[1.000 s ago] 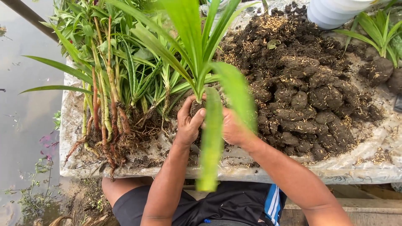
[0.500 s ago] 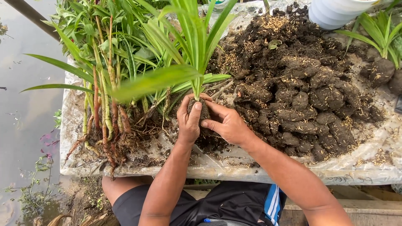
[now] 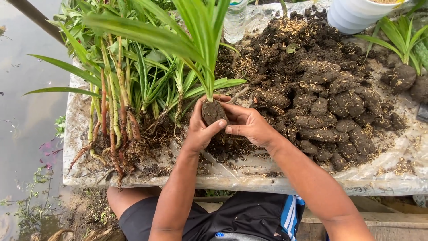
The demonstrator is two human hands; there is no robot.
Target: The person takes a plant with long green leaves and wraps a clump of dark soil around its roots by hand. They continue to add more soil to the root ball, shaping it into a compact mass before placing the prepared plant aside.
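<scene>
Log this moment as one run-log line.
left hand: cups soil ball | right hand: presses soil ball | soil ball: at seedling's base, upright | soil clods: to the right | bare-root plants: to the left

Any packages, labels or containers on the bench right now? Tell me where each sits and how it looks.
Clear plastic bottle: top centre, behind the leaves, upright, with a pale label band.
Stack of white pots: top right corner, round, ribbed rims.
Clear plastic sheet: covers the bench under the soil; faint markings at its front right edge.
No signs or screens.
</scene>
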